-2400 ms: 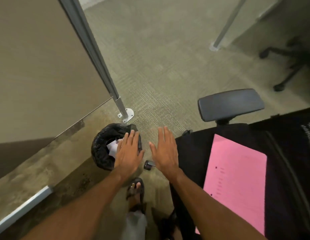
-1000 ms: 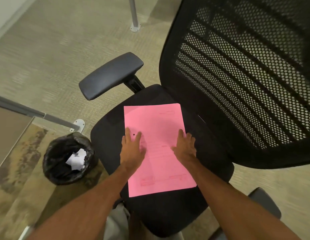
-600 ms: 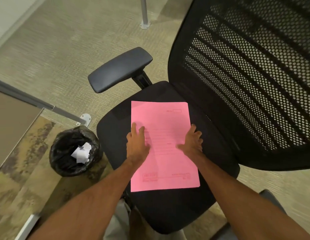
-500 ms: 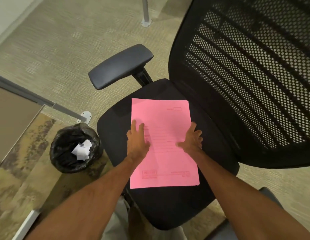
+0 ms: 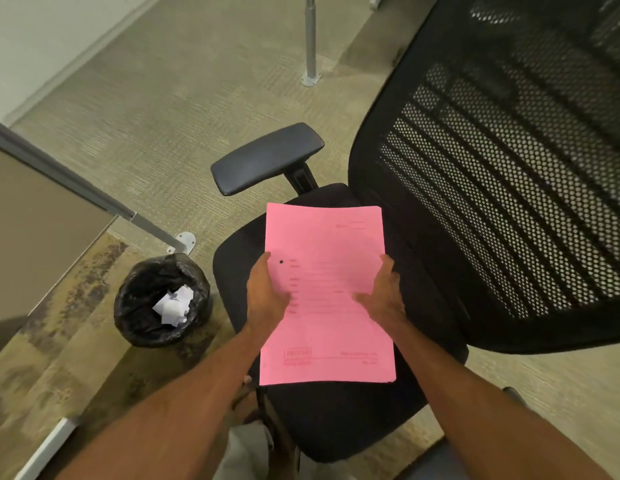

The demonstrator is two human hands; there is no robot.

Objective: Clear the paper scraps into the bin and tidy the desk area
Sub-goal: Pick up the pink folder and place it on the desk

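Note:
A pink sheet of paper [image 5: 324, 258] with faint print is held above the seat of a black office chair [image 5: 336, 417]. My left hand [image 5: 265, 294] grips its left edge, thumb on top. My right hand [image 5: 384, 296] grips its right edge the same way. The paper bows slightly and its far end is raised off the seat. Left of the chair on the floor stands a small round bin [image 5: 128, 306] lined with a black bag. White crumpled paper scraps [image 5: 173, 304] lie inside it.
The chair's mesh back [image 5: 509, 188] fills the right side and its left armrest [image 5: 267, 157] juts out above the paper. A partition panel [image 5: 35, 216] with a metal foot [image 5: 184, 239] stands at the left. A metal leg [image 5: 310, 39] rises at the top.
Both hands went from over the bin to the pink paper on the chair seat, pressed flat on it, then closed on its side edges and lifted it.

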